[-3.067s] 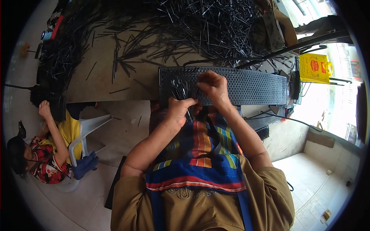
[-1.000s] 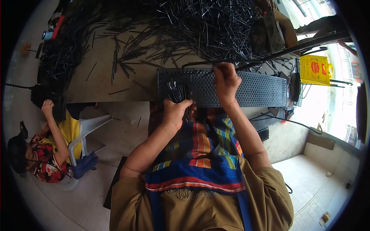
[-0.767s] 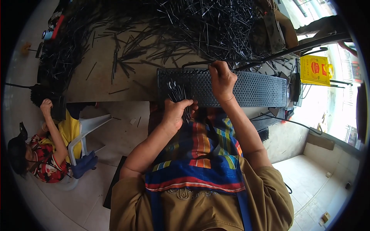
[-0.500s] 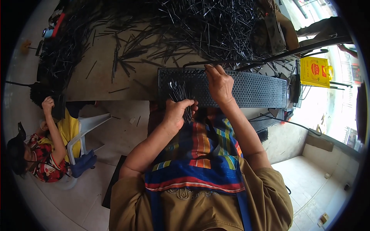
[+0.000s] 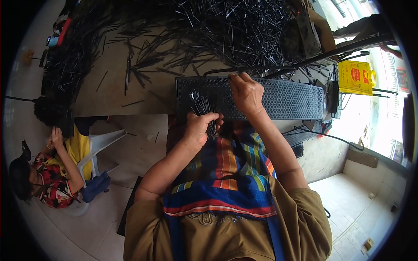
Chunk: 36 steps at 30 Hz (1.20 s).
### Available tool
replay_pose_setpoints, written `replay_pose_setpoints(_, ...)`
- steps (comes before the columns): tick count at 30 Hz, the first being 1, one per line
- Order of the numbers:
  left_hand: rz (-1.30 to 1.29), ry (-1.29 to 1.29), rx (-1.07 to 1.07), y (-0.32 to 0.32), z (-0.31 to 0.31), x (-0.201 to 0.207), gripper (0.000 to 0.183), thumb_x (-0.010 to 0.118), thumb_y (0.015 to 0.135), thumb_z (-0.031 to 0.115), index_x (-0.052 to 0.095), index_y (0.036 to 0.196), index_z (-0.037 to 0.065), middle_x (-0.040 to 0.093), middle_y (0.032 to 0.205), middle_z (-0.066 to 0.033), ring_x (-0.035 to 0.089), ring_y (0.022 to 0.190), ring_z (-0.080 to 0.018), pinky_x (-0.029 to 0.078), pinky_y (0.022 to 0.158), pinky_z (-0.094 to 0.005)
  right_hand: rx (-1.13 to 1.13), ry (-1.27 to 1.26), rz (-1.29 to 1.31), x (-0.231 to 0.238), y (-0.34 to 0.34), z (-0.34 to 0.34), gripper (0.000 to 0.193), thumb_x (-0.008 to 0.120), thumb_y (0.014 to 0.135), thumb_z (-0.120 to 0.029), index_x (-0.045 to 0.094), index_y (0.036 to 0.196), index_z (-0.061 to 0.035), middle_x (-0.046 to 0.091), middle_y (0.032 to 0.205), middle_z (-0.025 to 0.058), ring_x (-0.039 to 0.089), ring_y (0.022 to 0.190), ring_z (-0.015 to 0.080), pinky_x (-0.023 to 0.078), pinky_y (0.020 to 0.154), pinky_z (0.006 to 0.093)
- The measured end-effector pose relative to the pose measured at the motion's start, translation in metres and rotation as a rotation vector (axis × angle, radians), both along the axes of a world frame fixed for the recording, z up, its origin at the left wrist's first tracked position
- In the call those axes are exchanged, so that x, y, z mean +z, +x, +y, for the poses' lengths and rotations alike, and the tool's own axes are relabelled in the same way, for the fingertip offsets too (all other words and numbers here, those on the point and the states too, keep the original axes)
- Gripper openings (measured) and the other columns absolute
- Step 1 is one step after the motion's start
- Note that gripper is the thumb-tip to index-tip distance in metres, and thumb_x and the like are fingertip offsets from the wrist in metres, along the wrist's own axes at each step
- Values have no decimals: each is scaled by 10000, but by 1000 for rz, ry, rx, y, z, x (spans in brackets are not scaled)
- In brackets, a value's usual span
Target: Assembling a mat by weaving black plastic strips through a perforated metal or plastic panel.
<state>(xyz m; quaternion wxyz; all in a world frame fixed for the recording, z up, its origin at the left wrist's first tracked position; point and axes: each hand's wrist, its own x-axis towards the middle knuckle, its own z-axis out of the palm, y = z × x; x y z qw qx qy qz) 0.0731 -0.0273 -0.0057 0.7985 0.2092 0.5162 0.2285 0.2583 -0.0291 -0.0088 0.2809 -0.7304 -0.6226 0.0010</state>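
Observation:
My left hand (image 5: 201, 127) is closed round a bundle of thin black strips (image 5: 201, 103), whose shiny heads fan out away from me. The bundle lies over the left part of a long black perforated panel (image 5: 287, 98), placed along the table's near edge. At the panel's far edge my right hand (image 5: 247, 93) pinches with thumb and fingers; what is between the fingertips is too small to make out. Along that edge runs a bent black rod (image 5: 300, 67), passing just beyond my right hand and out to the right.
Loose black strips (image 5: 244, 30) pile up across the back of the table (image 5: 115, 89). A yellow bag (image 5: 355, 77) hangs at the right. At the left, a co-worker (image 5: 61, 169) sits on a pale chair (image 5: 102, 141) by a black bristly piece (image 5: 45, 111).
My right hand has moved slightly left along the panel's far edge, and the panel has shifted slightly left. The co-worker's hands have come lower and together. My left hand keeps its bundle.

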Motion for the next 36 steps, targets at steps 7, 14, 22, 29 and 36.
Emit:
replay_pose_setpoints(7,-21,-14,25,-2,2,0,79,656,770,-7,677,843,-28,703,771,-122,671,620,-201,513,551,-324,83,91,85,-6,6,2,93,685,826,-137,701,903,-88,624,785,76,644,673,300,494,563,374)
replay_pose_setpoints(14,-33,-3,31,-3,4,2,70,655,784,-5,678,847,-24,704,775,-123,673,626,-199,518,551,-317,132,87,164,-8,18,3,93,697,800,-119,701,880,-72,625,782,82,641,667,307,495,563,378)
replay_pose_setpoints(22,-30,-6,15,-7,7,-2,164,648,770,-10,658,933,-7,695,784,-111,662,641,-197,528,571,-314,120,65,106,-4,11,-5,153,707,790,-95,701,940,-66,634,803,84,639,661,308,500,566,353)
replay_pose_setpoints(29,-45,4,6,-6,5,-4,103,651,776,-14,669,877,-25,703,781,-122,665,613,-195,524,547,-318,158,160,226,-6,10,1,190,703,794,-64,672,981,-59,634,815,90,635,661,297,499,570,340)
replay_pose_setpoints(36,-46,5,-1,-9,8,-5,168,656,774,-6,657,942,-13,698,800,-118,665,655,-198,534,575,-321,303,212,66,6,22,11,105,689,778,-44,653,876,-54,592,744,69,618,624,276,477,538,361)
